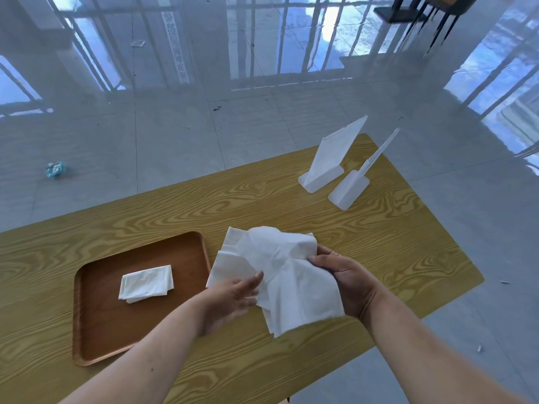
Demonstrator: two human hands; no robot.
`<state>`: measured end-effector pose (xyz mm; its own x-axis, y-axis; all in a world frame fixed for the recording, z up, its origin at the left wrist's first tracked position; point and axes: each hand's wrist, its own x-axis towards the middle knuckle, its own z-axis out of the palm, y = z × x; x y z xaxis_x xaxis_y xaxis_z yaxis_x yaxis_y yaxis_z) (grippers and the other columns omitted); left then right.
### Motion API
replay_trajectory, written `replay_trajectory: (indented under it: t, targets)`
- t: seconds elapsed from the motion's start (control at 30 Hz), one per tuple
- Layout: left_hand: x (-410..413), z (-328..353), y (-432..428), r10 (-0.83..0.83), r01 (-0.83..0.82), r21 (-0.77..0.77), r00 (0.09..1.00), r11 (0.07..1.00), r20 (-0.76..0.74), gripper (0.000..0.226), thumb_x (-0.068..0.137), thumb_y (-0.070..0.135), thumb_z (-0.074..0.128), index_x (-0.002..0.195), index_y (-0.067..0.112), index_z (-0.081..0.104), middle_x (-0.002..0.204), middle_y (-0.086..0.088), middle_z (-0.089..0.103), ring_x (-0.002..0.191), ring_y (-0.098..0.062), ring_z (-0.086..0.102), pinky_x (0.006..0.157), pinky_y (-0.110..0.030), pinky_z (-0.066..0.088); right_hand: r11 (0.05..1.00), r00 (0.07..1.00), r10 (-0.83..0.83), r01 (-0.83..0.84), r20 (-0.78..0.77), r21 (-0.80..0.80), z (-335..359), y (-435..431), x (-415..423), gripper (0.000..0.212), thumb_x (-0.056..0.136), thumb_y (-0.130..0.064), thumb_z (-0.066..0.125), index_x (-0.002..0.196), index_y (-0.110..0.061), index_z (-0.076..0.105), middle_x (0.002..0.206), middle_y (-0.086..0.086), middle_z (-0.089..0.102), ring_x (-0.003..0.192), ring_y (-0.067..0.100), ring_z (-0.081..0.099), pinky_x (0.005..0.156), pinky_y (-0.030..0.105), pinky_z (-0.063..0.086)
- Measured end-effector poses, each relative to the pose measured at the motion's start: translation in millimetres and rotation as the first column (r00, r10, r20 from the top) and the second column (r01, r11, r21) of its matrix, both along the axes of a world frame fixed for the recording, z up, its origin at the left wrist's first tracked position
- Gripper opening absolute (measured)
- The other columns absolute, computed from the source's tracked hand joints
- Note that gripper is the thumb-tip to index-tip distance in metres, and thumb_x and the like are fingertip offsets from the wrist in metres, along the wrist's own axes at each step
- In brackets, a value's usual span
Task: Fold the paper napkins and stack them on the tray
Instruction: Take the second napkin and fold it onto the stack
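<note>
A crumpled napkin held up over the table, one fold already on the tray.

The right hand [347, 278] has its grip clenched on a bunched corner of the loose napkin [291, 275]. The left hand [230, 298] meets its 9 o'clock edge with blurred, fairly straight fingers, and I cannot tell whether it pinches. The sheet hangs above the unfolded pile [230, 258] on the table [379, 243]. The tray [87, 330] lies at 9 o'clock and carries one folded napkin [145, 284]. Two white plastic stands [326, 161] are at 1 o'clock, well apart. The risks, as I judge them: the tight bunching may crease or tear the thin paper, giving a crooked fold. A loose left hand could let the edge slip, and the hanging corner could drag the pile askew.
</note>
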<state>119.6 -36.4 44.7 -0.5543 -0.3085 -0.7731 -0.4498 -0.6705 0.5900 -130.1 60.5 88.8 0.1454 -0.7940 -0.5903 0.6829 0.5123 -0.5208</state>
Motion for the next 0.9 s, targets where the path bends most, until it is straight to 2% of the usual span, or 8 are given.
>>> replay_trajectory:
  t: [0.07, 0.17, 0.33, 0.47, 0.6, 0.7, 0.8, 0.9]
  targets:
    - [-11.0, 7.3, 7.9, 0.025, -0.02, 0.099, 0.998, 0.995, -0.05, 0.089, 0.065, 0.075, 0.08, 0.133, 0.018, 0.066, 0.137, -0.006, 0.072, 0.13, -0.023, 0.066, 0.116, -0.043, 0.046, 0.999, 1.0, -0.02, 0.02, 0.007, -0.033, 3.9, 1.0, -5.0, 0.048, 0.096, -0.009, 0.061, 0.144, -0.012, 0.061, 0.136, 0.023, 0.066, 0.116, 0.039, 0.066, 0.103, 0.054, 0.052]
    - [-26.5, 19.2, 12.1, 0.18, -0.163, 0.136, 0.976, 0.977, -0.126, 0.052, 0.093, 0.04, 0.072, 0.137, 0.013, 0.068, 0.132, -0.008, 0.077, 0.121, -0.024, 0.074, 0.098, -0.042, 0.061, 0.998, 1.0, -0.019, 0.018, -0.003, -0.063, 5.9, 3.1, -13.8, 0.047, 0.1, -0.01, 0.058, 0.146, -0.012, 0.059, 0.145, 0.025, 0.06, 0.124, 0.041, 0.062, 0.105, 0.056, 0.051]
    - [-22.0, 31.2, -12.3, 0.406, -0.404, 0.039, 0.911, 0.914, -0.078, 0.031, 0.101, 0.033, 0.071, 0.12, 0.009, 0.078, 0.119, -0.01, 0.082, 0.104, -0.024, 0.08, 0.082, -0.036, 0.065, 1.0, 0.997, -0.003, 0.003, -0.079, -0.008, 4.8, 1.3, -22.1, 0.043, 0.102, -0.008, 0.053, 0.145, -0.007, 0.061, 0.147, 0.028, 0.059, 0.124, 0.041, 0.063, 0.102, 0.053, 0.055]
    - [-2.1, 34.7, -33.4, 0.385, -0.388, -0.049, 0.921, 0.92, -0.056, 0.027, 0.097, 0.031, 0.075, 0.112, 0.009, 0.082, 0.102, -0.009, 0.083, 0.075, -0.02, 0.077, 0.064, -0.032, 0.062, 0.999, 0.993, 0.051, -0.05, -0.111, 0.012, 10.1, -6.3, -16.0, 0.04, 0.103, -0.009, 0.051, 0.14, -0.007, 0.065, 0.137, 0.026, 0.067, 0.115, 0.037, 0.07, 0.096, 0.05, 0.059]
    - [11.2, 28.1, -36.3, 0.375, -0.377, -0.044, 0.926, 0.925, -0.04, 0.015, 0.097, 0.02, 0.077, 0.109, 0.011, 0.074, 0.101, -0.009, 0.083, 0.075, -0.018, 0.078, 0.064, -0.031, 0.062, 0.997, 0.992, 0.068, -0.066, -0.102, 0.025, 17.0, -14.9, -4.2, 0.04, 0.105, -0.008, 0.048, 0.142, -0.004, 0.062, 0.147, 0.031, 0.057, 0.121, 0.041, 0.064, 0.103, 0.054, 0.052]
    - [17.1, 26.1, -29.8, 0.365, -0.365, -0.046, 0.931, 0.93, -0.025, 0.029, 0.088, 0.026, 0.086, 0.111, 0.015, 0.071, 0.103, -0.005, 0.08, 0.085, -0.023, 0.075, 0.07, -0.035, 0.057, 0.995, 0.986, 0.098, -0.093, -0.136, 0.041, 20.7, -20.5, 3.8, 0.041, 0.106, -0.008, 0.047, 0.145, -0.002, 0.057, 0.146, 0.031, 0.058, 0.124, 0.042, 0.059, 0.109, 0.056, 0.046]
    - [25.6, 27.8, -19.9, 0.289, -0.289, -0.032, 0.957, 0.957, -0.003, 0.057, 0.064, 0.047, 0.096, 0.108, 0.019, 0.074, 0.098, 0.005, 0.078, 0.095, -0.022, 0.067, 0.072, -0.033, 0.049, 0.987, 0.982, 0.158, -0.16, -0.104, -0.011, 30.7, -28.5, 18.7, 0.039, 0.104, -0.008, 0.047, 0.139, -0.002, 0.064, 0.128, 0.024, 0.067, 0.112, 0.038, 0.067, 0.095, 0.049, 0.056]
    - [38.8, 28.1, -13.0, 0.194, -0.194, 0.002, 0.981, 0.981, -0.019, 0.089, 0.05, 0.067, 0.096, 0.123, 0.027, 0.066, 0.13, 0.003, 0.067, 0.129, -0.025, 0.058, 0.106, -0.044, 0.047, 0.983, 0.986, 0.163, -0.165, -0.027, -0.087, 38.8, -36.9, 31.8, 0.042, 0.098, -0.011, 0.051, 0.137, -0.005, 0.066, 0.121, 0.02, 0.07, 0.107, 0.034, 0.07, 0.092, 0.048, 0.057]
